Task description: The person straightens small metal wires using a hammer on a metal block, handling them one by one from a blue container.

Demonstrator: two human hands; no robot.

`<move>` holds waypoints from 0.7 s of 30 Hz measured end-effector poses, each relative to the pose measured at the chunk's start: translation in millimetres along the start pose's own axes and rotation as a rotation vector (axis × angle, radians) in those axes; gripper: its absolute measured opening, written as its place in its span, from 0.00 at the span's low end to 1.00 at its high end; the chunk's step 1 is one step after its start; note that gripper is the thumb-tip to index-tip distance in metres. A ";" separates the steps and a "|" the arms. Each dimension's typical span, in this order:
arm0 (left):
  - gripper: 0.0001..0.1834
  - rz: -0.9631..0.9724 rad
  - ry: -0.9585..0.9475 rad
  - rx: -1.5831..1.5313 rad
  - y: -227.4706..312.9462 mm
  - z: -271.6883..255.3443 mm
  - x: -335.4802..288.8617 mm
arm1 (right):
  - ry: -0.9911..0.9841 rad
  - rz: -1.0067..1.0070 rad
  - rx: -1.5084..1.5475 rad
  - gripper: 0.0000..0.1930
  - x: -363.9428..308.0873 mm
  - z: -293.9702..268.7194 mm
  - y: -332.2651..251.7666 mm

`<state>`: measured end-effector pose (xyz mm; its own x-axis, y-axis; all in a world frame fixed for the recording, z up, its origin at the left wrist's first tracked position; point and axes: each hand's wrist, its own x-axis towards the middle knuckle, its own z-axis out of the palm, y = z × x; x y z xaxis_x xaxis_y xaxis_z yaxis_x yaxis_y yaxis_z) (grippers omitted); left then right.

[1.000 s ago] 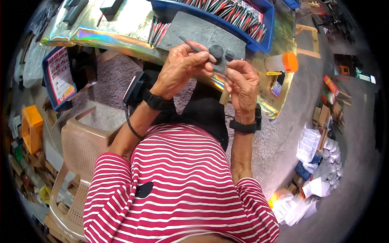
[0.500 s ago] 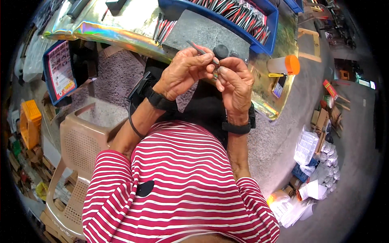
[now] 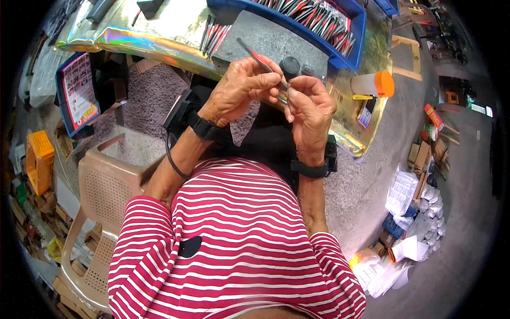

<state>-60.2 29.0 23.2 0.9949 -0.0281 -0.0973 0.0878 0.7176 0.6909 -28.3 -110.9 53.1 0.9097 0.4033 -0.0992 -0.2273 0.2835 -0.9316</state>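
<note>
A slim, pointed, black-and-red stick-like tool (image 3: pixel 248 49) is held at a slant in front of my body, its dark tip up and to the left. My left hand (image 3: pixel 239 87) pinches its middle between thumb and fingers. The fingers of my right hand (image 3: pixel 312 109) close around its lower end, close beside the left fingertips. Its exact kind cannot be made out, and the fingers hide part of it. Just beyond the hands, a grey stone slab (image 3: pixel 265 34) lies on the bench, with a round black knob-like piece (image 3: pixel 289 66) at its near edge.
A blue tray (image 3: pixel 340 65) of many similar black-and-red pieces sits behind the slab; several more (image 3: pixel 215 40) lie left of it. On the right stands a jar with an orange lid (image 3: pixel 383 84). A beige plastic chair (image 3: pixel 109 181) is at my left, an orange crate (image 3: pixel 40 162) farther left.
The slim tool has slid up and left through my fingers, so more of its dark end shows above my left hand. Both hands have stayed nearly in place.
</note>
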 end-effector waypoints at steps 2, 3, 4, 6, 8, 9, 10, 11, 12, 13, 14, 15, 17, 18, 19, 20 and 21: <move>0.08 0.042 -0.012 0.069 0.8 -0.6 0.0 | 0.036 -0.024 -0.071 0.06 -1.5 1.2 1.8; 0.08 0.068 -0.036 0.154 2.6 0.3 0.5 | 0.038 -0.024 -0.070 0.06 -1.4 0.6 4.0; 0.09 0.095 -0.060 0.238 3.5 0.7 0.9 | 0.051 -0.032 -0.060 0.06 -0.7 -1.1 7.7; 0.09 0.095 -0.055 0.245 0.6 -0.8 1.8 | 0.066 -0.042 -0.050 0.06 -0.4 -3.3 13.6; 0.10 0.095 -0.053 0.251 -1.1 2.0 1.5 | 0.095 -0.113 -0.165 0.05 -1.0 -4.3 17.2; 0.10 0.078 0.012 0.223 -0.8 7.9 -1.1 | 0.096 -0.113 -0.164 0.05 -1.4 -4.3 18.3; 0.11 0.061 0.077 0.196 -0.8 11.2 -2.2 | 0.114 -0.129 -0.208 0.05 -2.2 -4.3 19.0; 0.11 0.059 0.076 0.197 -1.6 11.1 -1.4 | 0.133 -0.146 -0.253 0.05 -2.9 -4.3 20.0; 0.11 0.048 0.079 0.223 -2.4 10.3 -1.0 | 0.132 -0.146 -0.251 0.05 -3.5 -3.2 22.0; 0.11 0.038 0.082 0.248 -3.2 9.4 -0.5 | 0.148 -0.176 -0.287 0.05 -4.2 -2.2 24.4; 0.11 0.037 0.082 0.250 -4.1 8.4 0.1 | 0.164 -0.207 -0.322 0.05 -4.8 -1.9 26.3; 0.11 0.054 0.070 0.250 -5.2 7.4 1.3 | 0.166 -0.208 -0.321 0.05 -4.8 -2.8 27.5; 0.10 0.069 0.057 0.251 -6.3 6.7 4.0 | 0.189 -0.198 -0.358 0.06 -4.2 -4.6 29.9; 0.10 0.076 0.069 0.292 -6.8 7.2 5.8 | 0.191 -0.199 -0.356 0.06 -3.0 -5.5 31.9; 0.09 0.084 0.082 0.333 -7.1 7.8 7.7 | 0.202 -0.201 -0.338 0.06 -0.9 -6.2 34.2; 0.09 0.083 0.080 0.335 -7.2 8.5 9.6 | 0.214 -0.203 -0.320 0.06 1.5 -6.8 35.6; 0.08 0.104 0.088 0.395 -7.5 9.1 11.9 | 0.216 -0.204 -0.319 0.06 3.8 -7.5 36.2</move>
<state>-48.6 16.9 23.4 0.9929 0.1023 -0.0610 0.0162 0.3910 0.9203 -30.5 -105.7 16.3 0.9843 0.1661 0.0593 0.0529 0.0423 -0.9977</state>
